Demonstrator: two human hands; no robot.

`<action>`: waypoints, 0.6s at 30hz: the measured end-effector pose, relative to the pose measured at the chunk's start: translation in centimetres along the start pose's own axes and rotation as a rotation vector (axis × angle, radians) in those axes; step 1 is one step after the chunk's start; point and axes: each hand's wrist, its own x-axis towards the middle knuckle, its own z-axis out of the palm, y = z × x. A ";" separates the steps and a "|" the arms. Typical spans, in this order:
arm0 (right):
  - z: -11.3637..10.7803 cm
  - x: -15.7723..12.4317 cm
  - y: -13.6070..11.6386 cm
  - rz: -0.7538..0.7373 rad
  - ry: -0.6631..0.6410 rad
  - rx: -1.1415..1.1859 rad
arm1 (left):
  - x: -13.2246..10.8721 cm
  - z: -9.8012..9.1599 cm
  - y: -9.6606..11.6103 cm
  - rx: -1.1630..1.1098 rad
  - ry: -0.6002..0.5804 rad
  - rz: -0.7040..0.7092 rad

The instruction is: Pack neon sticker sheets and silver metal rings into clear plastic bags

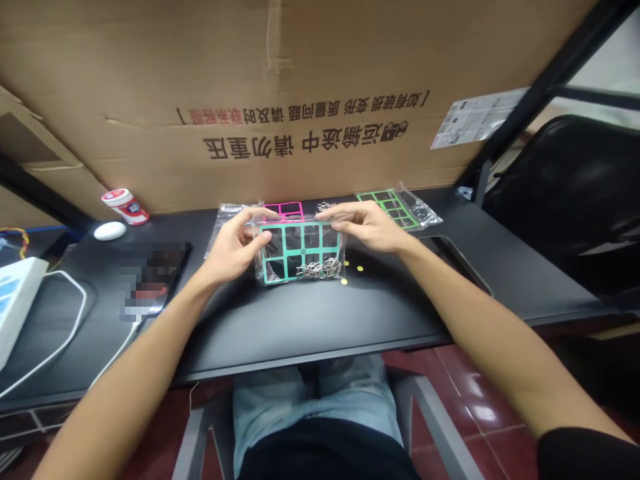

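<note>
1. The left hand (pixel 231 245) and right hand (pixel 363 225) both grip the upper edge of a clear bag (pixel 300 252), fingers curled over it and neither hand open.
2. The bag lies on a black desk (pixel 310 327), between the hands and in front of the person. Inside are a teal frame (pixel 285 237) and a bunch of metal key rings (pixel 319 269).
3. Frame and rings are already bagged together; whether the bag is sealed, I cannot tell.
4. Just behind lies a pink frame (pixel 283 211), partly covered, with more rings (pixel 326 207) beside it. Beyond the right hand, a green frame (pixel 387 208) lies in its own bag.
5. Small yellow dots (pixel 360 268) sit just beside the bag.
6. Further left are a mouse (pixel 110 231), a tub (pixel 125 207) and a blurred phone (pixel 155 280).
</note>
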 end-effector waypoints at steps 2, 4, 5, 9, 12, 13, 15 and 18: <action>-0.7 -0.1 0.4 0.041 -0.074 0.119 | 0.1 -0.5 -0.2 -0.123 -0.051 -0.046; -1.5 -0.2 0.7 0.077 -0.150 0.229 | 0.0 -0.7 -0.5 -0.233 -0.145 -0.068; -1.8 -0.2 0.7 0.091 -0.186 0.267 | -0.1 -0.7 -0.6 -0.289 -0.192 -0.075; -2.2 -0.5 -0.2 0.152 -0.340 0.248 | -0.5 0.1 -0.1 -0.255 -0.260 -0.079; -1.5 -0.6 -1.4 0.216 -0.559 0.126 | -1.0 1.2 0.9 -0.124 -0.332 -0.059; -1.2 -0.6 -1.8 0.220 -0.622 0.084 | -1.1 1.5 1.2 -0.122 -0.347 -0.047; -0.7 -0.6 -2.2 0.196 -0.665 0.007 | -1.3 2.1 1.4 -0.163 -0.348 -0.032; -1.3 -0.5 -2.2 0.119 -0.478 -0.079 | -1.0 2.2 1.1 -0.178 -0.221 0.001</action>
